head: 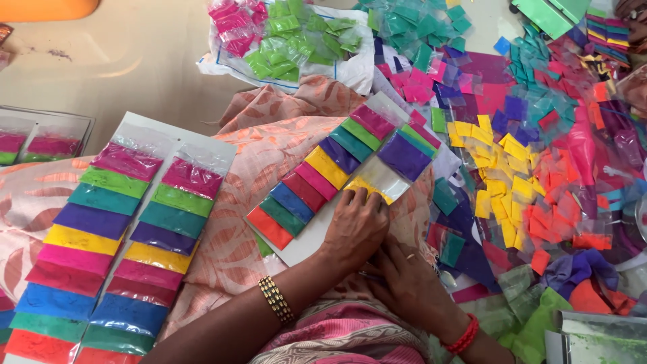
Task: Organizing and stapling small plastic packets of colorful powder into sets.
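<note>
Yellow packet [367, 189] under left hand [355, 226]

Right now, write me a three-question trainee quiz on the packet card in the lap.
1. True or false: the left hand presses a yellow packet on the white card.
2. Which colour sits at the near end of the full row on that card? A) red B) purple C) yellow
3. Fill in: the right hand wears a ____ bangle.

Key: 1 true; 2 A; 3 red.
</note>
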